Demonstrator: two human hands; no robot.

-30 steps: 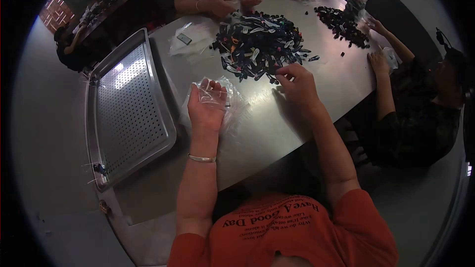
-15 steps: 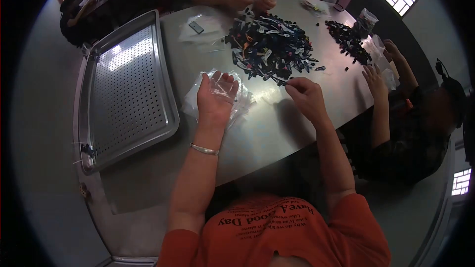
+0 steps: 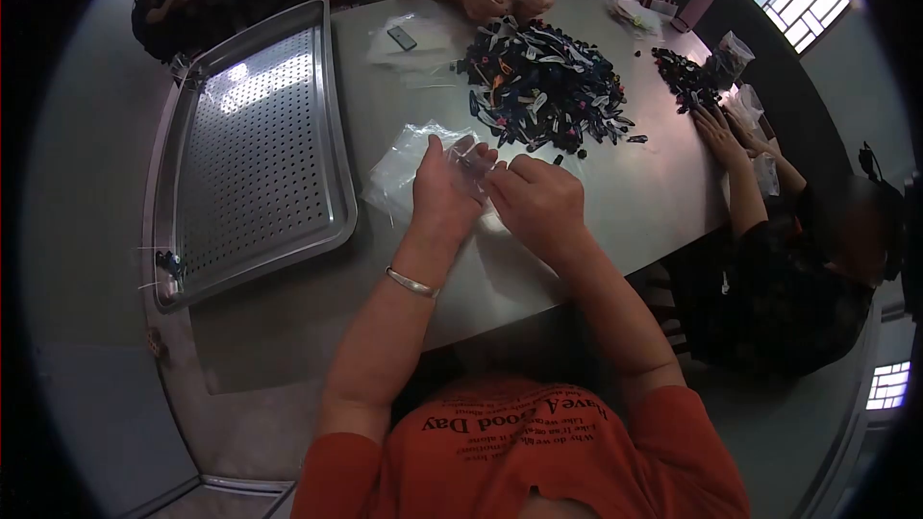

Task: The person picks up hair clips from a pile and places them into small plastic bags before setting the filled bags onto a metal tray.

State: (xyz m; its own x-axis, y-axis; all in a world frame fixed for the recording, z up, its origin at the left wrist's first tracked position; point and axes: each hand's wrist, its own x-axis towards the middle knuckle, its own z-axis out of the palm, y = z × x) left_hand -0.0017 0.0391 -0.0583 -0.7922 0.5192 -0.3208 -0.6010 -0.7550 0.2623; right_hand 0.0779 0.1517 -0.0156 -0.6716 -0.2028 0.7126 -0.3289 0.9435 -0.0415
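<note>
My left hand is palm up with its fingers curled around a small clear plastic bag. My right hand meets it at the bag, thumb and fingers pinched together; whatever they grip is hidden. Under and beside my left hand lies a stack of flat clear bags. Just beyond both hands is a big heap of hair clips, mostly black, with some white and orange ones.
To the left stands a large perforated metal tray on the metal table. A dark phone-like object rests on more bags. Small black pieces lie near the hands of a person at right. Another person's hands work opposite.
My right hand has moved left from the heap's near edge, where it pinched a dark clip, to the bag in my left hand. The view has shifted slightly. The right-hand person's hands came together.
</note>
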